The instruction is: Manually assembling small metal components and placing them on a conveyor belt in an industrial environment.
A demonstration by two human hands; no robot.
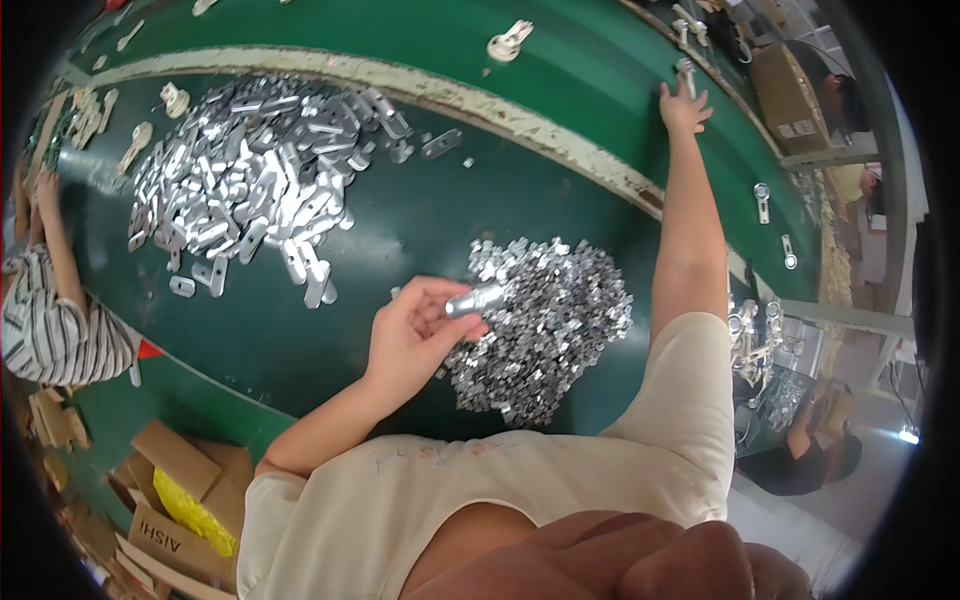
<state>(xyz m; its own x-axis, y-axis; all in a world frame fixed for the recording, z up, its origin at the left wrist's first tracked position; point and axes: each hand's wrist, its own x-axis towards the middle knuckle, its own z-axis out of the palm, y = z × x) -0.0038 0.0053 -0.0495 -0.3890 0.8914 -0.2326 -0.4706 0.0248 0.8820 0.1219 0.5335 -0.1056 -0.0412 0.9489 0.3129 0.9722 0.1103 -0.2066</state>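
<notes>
My left hand (402,338) pinches a shiny, elongated metal plate (470,301) between thumb and fingers, over the edge of a heap of small silver metal pieces (560,335). Far to the right, my right arm reaches across the pale rail, and my right hand (686,110) has its fingers spread above the green belt. Just beyond those fingertips lies a small pale part (686,72); whether they touch it is unclear. A larger heap of oblong metal plates with holes (250,180) covers the left part of the dark green table (400,240).
A worn, pale rail (560,140) divides the table from the green belt. Cream-coloured parts (510,42) lie spaced along the belt. At the left edge sits a co-worker in a striped shirt (55,320). An opened cardboard box (185,520) stands at lower left, another box (790,95) at upper right.
</notes>
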